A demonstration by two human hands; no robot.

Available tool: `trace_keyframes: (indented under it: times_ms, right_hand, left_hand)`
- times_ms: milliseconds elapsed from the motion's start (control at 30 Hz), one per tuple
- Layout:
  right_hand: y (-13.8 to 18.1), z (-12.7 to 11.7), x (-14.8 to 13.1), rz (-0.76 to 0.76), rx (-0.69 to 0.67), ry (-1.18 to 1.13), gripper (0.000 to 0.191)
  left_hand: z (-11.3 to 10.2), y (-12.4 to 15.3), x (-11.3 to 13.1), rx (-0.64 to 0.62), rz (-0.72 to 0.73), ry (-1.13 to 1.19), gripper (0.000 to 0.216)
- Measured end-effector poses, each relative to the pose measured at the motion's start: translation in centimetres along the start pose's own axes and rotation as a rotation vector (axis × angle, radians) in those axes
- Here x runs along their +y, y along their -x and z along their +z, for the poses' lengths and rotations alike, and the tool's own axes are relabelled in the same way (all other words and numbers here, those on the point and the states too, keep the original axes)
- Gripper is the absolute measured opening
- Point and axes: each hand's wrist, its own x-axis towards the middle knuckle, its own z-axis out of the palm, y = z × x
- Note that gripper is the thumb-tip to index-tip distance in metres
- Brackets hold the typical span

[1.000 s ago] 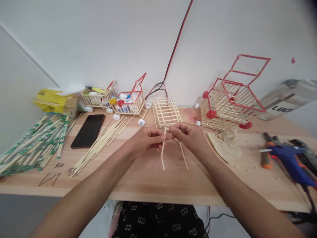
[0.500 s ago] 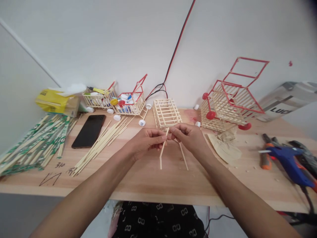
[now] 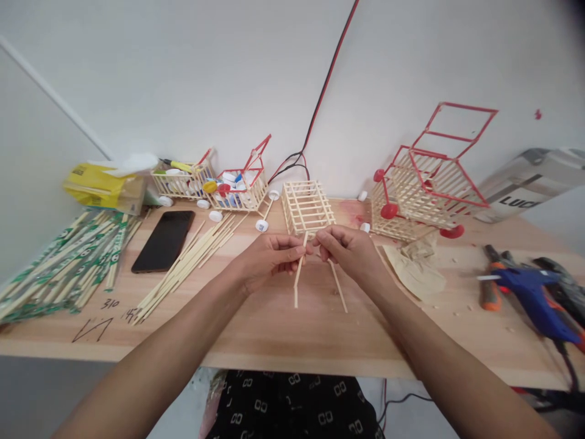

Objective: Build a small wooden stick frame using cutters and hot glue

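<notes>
My left hand (image 3: 267, 259) pinches a bent wooden stick (image 3: 300, 268) between thumb and fingers; its lower end slants down over the table. Close beside it, my right hand (image 3: 347, 247) is closed in a pinch, and what its fingertips hold is hidden or too small to make out. From under the right hand a second wooden stick (image 3: 339, 288) extends toward me; I cannot tell whether the hand touches it. Just beyond both hands stands a small slatted basket (image 3: 308, 206) built from sticks.
Loose sticks (image 3: 192, 259), a phone (image 3: 163, 241) and packaged chopsticks (image 3: 68, 262) lie left. Small stick carts (image 3: 240, 192) with bottle caps stand behind. On the right are a larger red-trimmed cart (image 3: 429, 177), crumpled brown paper (image 3: 415, 271) and a blue glue gun (image 3: 532, 296).
The left hand and its bent stick have shifted slightly left, away from the right hand's fingertips. The gap between the fingertips is a little wider.
</notes>
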Motion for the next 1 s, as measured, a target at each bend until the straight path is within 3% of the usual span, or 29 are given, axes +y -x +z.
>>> trace_keyframes:
  times_ms: [567,1000]
  right_hand:
    - [0.09,0.08,-0.15,0.009,-0.019,-0.006,0.034]
    - [0.24,-0.07,0.27,-0.136,-0.137,0.11,0.023]
  left_hand:
    - [0.0,-0.13,-0.25,-0.004,-0.01,0.004,0.025]
    - [-0.12,-0.15,-0.06,0.037,-0.018,0.019,0.027]
